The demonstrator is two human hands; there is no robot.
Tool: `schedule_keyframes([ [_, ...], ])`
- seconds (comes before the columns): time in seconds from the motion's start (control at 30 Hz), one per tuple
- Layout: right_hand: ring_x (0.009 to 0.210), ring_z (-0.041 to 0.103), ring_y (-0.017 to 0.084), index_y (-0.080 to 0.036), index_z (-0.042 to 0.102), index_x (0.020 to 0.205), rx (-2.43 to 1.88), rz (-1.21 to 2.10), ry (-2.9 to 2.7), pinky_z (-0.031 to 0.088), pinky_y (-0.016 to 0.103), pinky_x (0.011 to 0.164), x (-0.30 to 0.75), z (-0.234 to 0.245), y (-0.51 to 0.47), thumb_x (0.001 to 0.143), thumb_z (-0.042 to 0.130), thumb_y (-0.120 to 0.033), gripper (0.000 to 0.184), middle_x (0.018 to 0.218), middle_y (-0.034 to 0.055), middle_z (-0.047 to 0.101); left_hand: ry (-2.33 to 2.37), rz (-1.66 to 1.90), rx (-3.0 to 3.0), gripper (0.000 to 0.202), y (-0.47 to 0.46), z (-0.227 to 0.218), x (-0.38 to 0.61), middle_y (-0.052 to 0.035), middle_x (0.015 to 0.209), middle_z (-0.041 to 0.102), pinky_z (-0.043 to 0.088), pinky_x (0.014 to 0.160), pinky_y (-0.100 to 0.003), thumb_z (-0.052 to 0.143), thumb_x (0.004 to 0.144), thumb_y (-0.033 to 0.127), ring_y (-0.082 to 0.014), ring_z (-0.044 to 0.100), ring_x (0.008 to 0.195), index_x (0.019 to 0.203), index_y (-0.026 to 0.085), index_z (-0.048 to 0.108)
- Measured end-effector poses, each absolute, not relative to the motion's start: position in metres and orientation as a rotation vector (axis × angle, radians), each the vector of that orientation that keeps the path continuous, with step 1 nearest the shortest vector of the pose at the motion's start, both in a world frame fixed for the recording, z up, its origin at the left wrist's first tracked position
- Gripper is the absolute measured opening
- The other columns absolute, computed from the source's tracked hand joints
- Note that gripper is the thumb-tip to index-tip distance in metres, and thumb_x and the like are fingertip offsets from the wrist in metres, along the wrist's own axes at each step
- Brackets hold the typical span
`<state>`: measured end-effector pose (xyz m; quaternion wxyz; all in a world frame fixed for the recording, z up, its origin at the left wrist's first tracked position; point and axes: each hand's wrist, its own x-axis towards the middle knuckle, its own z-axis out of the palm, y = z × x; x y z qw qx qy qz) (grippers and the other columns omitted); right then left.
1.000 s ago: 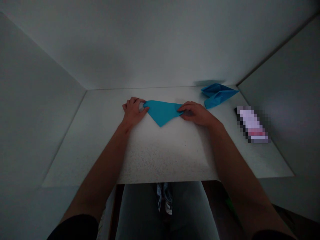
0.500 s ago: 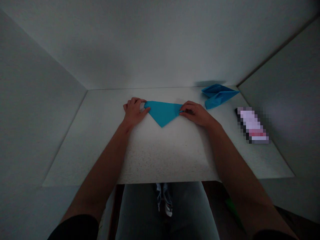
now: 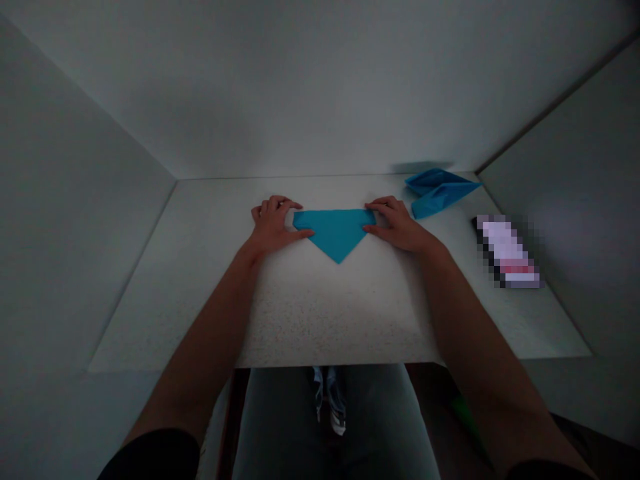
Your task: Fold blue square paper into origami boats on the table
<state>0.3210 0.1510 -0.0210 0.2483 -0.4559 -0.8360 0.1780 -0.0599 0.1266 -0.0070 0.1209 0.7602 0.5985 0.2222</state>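
Since the earlier frame, the flat blue paper point(image 3: 336, 233) has been shifting slightly to the right and toward the person, its top edge now running nearly level, and the thumb and index finger of each hand have been parting more widely. The left hand point(image 3: 269, 228) is straddling the paper's left corner: its thumb is reaching along the lower left edge and touching it, while the index finger is curving above the corner, whether touching or just beside it being hard to tell. The other left fingers are bending loosely outward. The right hand point(image 3: 400, 228) is bracketing the right corner in the same spread way, its thumb lying at the lower right edge and its index fingertip resting by the top edge. Both forearms are stretching forward over the white table point(image 3: 320, 307), angling inward, wrists low. The paper is lying between the hands, its point facing the person. A folded blue paper shape point(image 3: 440, 191) is sitting beyond the right hand.
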Motion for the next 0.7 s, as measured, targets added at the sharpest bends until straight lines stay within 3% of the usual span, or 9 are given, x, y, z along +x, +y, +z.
schedule_keyframes([
  [0.27,0.133,0.062,0.04,-0.032,0.073,0.139,-1.219,0.538,-2.284,0.048,0.066,0.119,0.319,-0.014,0.147,0.097,0.077,-0.053,0.048,0.142,0.015,0.063,1.655,0.599,2.193,0.05,0.124,0.002,-0.054,-0.0104,0.144,0.066,0.031,0.12,-0.059,0.097,0.079,0.053,-0.0394,0.052,0.14,0.115,0.028,0.072],
  [0.5,0.115,0.064,0.037,-0.03,0.062,0.154,-1.274,0.575,-2.249,0.053,0.061,0.109,0.317,-0.009,0.144,0.093,0.078,-0.051,0.066,0.136,0.0151,0.064,1.389,0.709,2.075,0.045,0.123,0.002,-0.052,-0.0063,0.134,0.077,0.035,0.12,-0.056,0.091,0.084,0.03,-0.0281,0.069,0.118,0.112,0.026,0.056],
  [0.6,0.111,0.064,0.035,-0.031,0.068,0.144,-1.242,0.601,-2.204,0.053,0.058,0.105,0.315,-0.008,0.144,0.091,0.081,-0.047,0.057,0.13,0.0131,0.067,1.323,0.825,2.027,0.052,0.125,-0.004,-0.053,-0.0057,0.123,0.078,0.047,0.109,-0.049,0.094,0.08,0.026,-0.0253,0.071,0.11,0.117,0.027,0.057],
  [0.7,0.107,0.064,0.033,-0.03,0.076,0.121,-1.156,0.674,-2.192,0.053,0.053,0.1,0.314,-0.007,0.146,0.091,0.08,-0.042,0.033,0.117,0.0106,0.07,1.231,0.878,2.027,0.048,0.129,-0.009,-0.054,-0.0038,0.107,0.076,0.053,0.09,-0.038,0.094,0.079,0.028,-0.0213,0.07,0.097,0.117,0.026,0.064],
])
